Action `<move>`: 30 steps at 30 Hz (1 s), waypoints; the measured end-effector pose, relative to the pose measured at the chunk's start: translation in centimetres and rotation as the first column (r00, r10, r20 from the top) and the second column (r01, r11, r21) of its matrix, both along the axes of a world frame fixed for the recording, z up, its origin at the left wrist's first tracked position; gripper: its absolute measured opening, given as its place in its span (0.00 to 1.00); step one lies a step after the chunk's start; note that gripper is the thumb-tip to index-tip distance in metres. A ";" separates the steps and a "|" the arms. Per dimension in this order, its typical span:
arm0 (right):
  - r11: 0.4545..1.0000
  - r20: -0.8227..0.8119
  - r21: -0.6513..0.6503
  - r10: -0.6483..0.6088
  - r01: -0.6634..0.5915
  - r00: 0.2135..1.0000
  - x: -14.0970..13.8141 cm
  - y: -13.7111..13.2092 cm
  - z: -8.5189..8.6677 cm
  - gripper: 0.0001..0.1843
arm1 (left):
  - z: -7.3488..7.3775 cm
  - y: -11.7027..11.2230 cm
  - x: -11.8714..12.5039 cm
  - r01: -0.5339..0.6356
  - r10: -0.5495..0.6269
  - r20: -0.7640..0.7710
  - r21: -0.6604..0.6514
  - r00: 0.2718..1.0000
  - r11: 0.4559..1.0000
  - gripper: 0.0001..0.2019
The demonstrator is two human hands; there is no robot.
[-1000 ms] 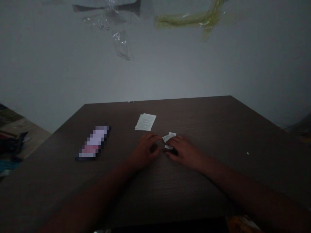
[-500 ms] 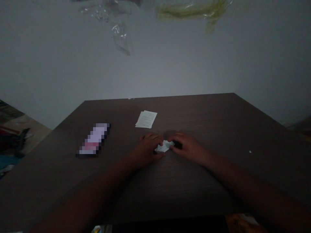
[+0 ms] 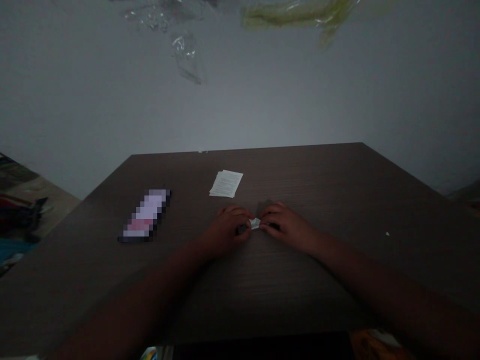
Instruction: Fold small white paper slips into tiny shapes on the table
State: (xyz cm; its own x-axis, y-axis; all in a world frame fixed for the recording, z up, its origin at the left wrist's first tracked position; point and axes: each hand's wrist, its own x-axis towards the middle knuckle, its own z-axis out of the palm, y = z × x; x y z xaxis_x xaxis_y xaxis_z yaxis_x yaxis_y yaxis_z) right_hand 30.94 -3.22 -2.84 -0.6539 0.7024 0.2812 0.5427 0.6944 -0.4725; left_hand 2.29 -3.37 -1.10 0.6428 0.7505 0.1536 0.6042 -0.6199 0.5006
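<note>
A small white piece of paper (image 3: 255, 223) lies between my two hands, low over the middle of the table. My left hand (image 3: 229, 229) pinches its left end, with the thumb on the near side and the fingers curled beyond it. At the right end, my right hand (image 3: 284, 225) grips the paper between thumb and fingers. Much of the paper is hidden by my fingertips. Beyond my left hand lie a few printed paper sheets (image 3: 226, 183), stacked slightly askew.
A phone (image 3: 146, 215) with a blurred-out screen rests on the left of the dark wooden table (image 3: 300, 175). One tiny white scrap (image 3: 387, 233) lies to the right. The table's far edge meets a pale wall (image 3: 262, 100) with clear plastic and yellow tape stuck on it.
My fingers have closed further around the paper, and less of it shows now. My left thumb has drawn back to the paper's left end. The phone and sheets stay put.
</note>
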 end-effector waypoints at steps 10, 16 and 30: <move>0.976 -0.096 -0.050 -0.217 0.213 0.971 0.1 0.7 -0.8 0.05 | 0.4 0.6 -0.2 -0.031 0.031 0.002 -0.078 1.000 0.996 0.03; 0.964 -0.128 0.146 -0.203 0.221 0.971 -1.2 -1.3 -0.3 0.09 | -0.5 0.4 0.3 -0.126 0.127 0.019 -0.045 0.992 0.991 0.11; 0.989 0.084 0.135 0.045 -0.056 0.995 -1.7 -2.7 -0.1 0.24 | 1.5 1.4 -1.4 -0.040 0.055 0.089 -0.160 0.995 0.986 0.14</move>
State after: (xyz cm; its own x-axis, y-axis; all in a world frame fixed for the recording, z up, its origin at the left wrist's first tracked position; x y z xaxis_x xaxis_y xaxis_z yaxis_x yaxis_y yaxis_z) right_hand 29.25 -5.88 -2.93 -0.7117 0.6264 0.3179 0.5378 0.7770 -0.3272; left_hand 0.89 -1.99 0.38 0.5946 0.7992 0.0878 0.5775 -0.5005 0.6449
